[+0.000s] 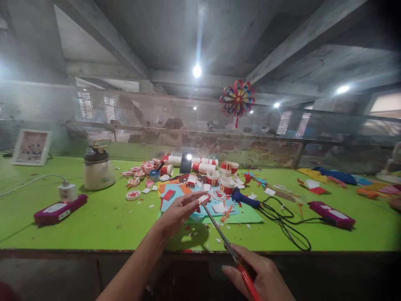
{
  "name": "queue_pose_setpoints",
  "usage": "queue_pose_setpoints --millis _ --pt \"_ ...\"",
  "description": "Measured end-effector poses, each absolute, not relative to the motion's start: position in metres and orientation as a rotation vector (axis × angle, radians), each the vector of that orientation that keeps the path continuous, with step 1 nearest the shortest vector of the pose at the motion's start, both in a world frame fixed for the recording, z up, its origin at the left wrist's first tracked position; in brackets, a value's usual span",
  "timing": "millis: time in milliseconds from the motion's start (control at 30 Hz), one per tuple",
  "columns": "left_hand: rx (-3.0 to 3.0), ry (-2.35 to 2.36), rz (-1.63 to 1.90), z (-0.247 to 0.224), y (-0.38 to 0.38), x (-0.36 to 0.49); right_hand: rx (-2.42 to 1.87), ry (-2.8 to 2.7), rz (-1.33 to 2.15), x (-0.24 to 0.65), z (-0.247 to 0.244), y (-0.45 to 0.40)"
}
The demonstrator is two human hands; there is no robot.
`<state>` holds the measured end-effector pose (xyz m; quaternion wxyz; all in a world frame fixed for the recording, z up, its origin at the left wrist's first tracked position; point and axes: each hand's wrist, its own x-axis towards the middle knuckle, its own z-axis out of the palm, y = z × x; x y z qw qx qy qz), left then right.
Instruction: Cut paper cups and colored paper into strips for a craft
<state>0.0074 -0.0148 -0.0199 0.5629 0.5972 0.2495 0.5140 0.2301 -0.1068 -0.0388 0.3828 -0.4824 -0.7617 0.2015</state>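
Observation:
My left hand [182, 211] is closed on a small white and red paper piece [204, 199], pinched between thumb and fingers above the paper sheets. In my right hand [261, 269] is a pair of long scissors [224, 239] with red handles. Their blades point up and left, and the tips reach the paper piece; whether they touch it I cannot tell. Beneath lie blue paper sheets [171, 205] and a green sheet [250, 216], strewn with red, orange and white scraps. Red and white paper cups [227, 185] stand just behind.
A blue glue gun [246, 198] with a looped black cord lies right of the sheets, near a purple power strip [332, 215]. At left are another purple strip [61, 210] and a kettle-like jug [99, 169]. Decorated paper discs [133, 195] are piled at centre-left. A mesh partition [140, 121] stands behind.

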Motion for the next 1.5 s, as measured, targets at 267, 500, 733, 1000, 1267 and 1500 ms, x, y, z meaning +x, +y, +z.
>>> queue_pose_setpoints --millis 267,500,733,1000,1267,1500 --pt "1.386 0.571 1.203 -0.02 -0.0152 0.0069 -1.243 -1.918 0.556 0.2295 -0.0399 -0.1079" --pt "1.382 0.565 1.203 -0.0196 -0.0155 0.008 -1.232 -1.871 0.56 0.2255 -0.0372 -0.11" --pt "1.384 0.625 1.225 -0.0185 -0.0164 0.0097 -1.23 -1.906 0.578 0.223 -0.0351 -0.1053" --pt "1.38 0.612 1.228 -0.0184 -0.0158 0.0092 -1.194 -1.934 0.58 0.2222 -0.0336 -0.1052" --pt "1.344 0.537 1.198 -0.0155 -0.0178 0.0091 -1.195 -1.931 0.516 0.2217 -0.0366 -0.106" --pt "1.358 0.547 1.192 -0.0159 -0.0172 0.0082 -1.183 -1.944 0.54 0.2228 -0.038 -0.1047"
